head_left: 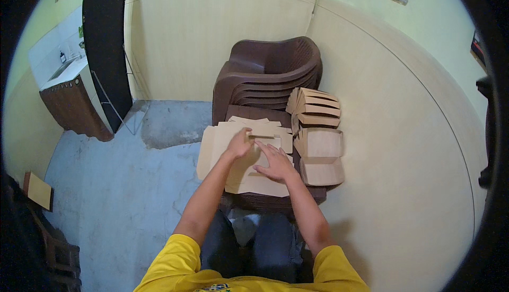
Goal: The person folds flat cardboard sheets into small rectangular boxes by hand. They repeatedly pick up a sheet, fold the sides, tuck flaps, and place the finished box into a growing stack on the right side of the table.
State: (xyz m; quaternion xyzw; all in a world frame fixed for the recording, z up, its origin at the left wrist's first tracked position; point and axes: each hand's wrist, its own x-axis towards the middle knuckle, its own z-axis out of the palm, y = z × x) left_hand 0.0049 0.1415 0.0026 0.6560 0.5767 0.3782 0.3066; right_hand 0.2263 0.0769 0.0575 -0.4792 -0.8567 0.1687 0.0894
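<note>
A flat, die-cut brown cardboard sheet [218,146] with cut edges and flaps lies before me on a brown plastic chair seat. My left hand [240,144] is over its middle, next to a slot-like gap, with fingers apart. Close by on its right, my right hand [275,163] rests over the sheet with thumb and fingers spread. The fingertips of both hands nearly meet. Part of the cardboard is hidden beneath my hands and forearms.
Brown plastic chairs [268,74] are stacked just behind the sheet. To its right stand bundles of folded cardboard pieces [324,144], close to the wall. A tall black board [106,53] leans by a sink counter [69,74] at the far left.
</note>
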